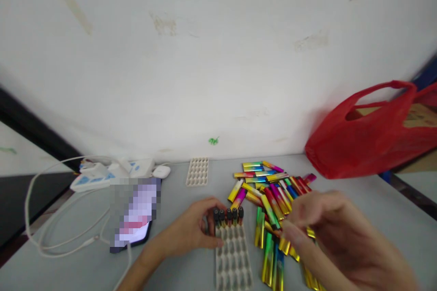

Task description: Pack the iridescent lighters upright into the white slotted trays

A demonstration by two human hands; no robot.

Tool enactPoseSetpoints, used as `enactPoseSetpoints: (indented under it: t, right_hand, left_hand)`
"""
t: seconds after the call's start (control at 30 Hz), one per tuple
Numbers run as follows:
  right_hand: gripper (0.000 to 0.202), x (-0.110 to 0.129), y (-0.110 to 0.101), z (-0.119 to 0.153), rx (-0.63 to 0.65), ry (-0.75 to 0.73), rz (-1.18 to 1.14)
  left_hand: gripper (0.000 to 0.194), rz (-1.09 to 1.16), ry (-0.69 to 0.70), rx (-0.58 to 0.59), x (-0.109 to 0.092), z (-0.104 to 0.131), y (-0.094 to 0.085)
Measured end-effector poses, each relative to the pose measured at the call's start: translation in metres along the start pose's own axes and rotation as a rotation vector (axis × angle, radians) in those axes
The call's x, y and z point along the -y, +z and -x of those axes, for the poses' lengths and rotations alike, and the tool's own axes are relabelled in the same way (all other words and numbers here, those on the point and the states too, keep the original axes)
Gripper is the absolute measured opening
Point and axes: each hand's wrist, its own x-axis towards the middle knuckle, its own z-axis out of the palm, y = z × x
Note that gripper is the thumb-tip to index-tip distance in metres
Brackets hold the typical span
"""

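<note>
View: head camera, the only view.
Hands: two, both bare.
Left hand [189,232]: at the left edge of the near tray [235,263]; the thumb touches that edge and the index finger curves toward the back-left corner, leaving a moderate gap between them.
Right hand [344,241]: one, raised over the right part of the pile, blurred; its thumb and index finger are narrow, close together at the tips, and I cannot tell whether they pinch anything.
Black-topped pieces [229,216]: five, side by side in the back row of the near tray, tops up; the leftmost is just beside the left hand.
Trays: two, pale and pocketed; the near tray runs off the bottom of the view, and the far tray [197,172] lies near the wall [211,63], behind and to the left of it.
Shiny tubes [271,212]: dozens, in gold, green, blue, red and purple, heaped right of the near tray; overlap and the right hand prevent an exact count.
Phone [139,218]: one, left of the left hand, its screen pixelated.
Power strip [139,169]: one, behind the phone, with a white cable [29,218] looping leftward.
Red bag [362,141]: one, at back right, brown cardboard showing inside.
Tabletop [184,268]: one, grey, under the trays.
</note>
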Motion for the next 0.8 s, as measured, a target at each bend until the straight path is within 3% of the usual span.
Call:
enactPoseSetpoints:
  t: [0.1,0.2,0.3,0.53,0.8]
  right_hand:
    - [0.008,-0.030,0.016,0.001,-0.004,-0.005,0.275]
    - [0.059,-0.066,0.028,0.019,0.027,-0.146,0.547]
    - [0.083,-0.085,0.036,0.033,0.092,-0.184,0.694]
    - [0.091,-0.087,0.044,0.023,0.133,-0.165,0.751]
    - [0.082,-0.093,0.054,0.014,0.215,-0.087,0.584]
  left_hand:
    - [0.060,-0.001,-0.005,-0.016,0.000,0.000,0.001]
    - [0.061,0.010,-0.005,-0.010,0.000,0.000,0.001]
    - [0.061,0.002,-0.003,0.000,0.001,0.000,0.000]
    - [0.063,0.001,-0.003,-0.008,0.001,0.001,-0.001]
    - [0.063,0.013,-0.018,-0.002,0.001,0.000,-0.001]
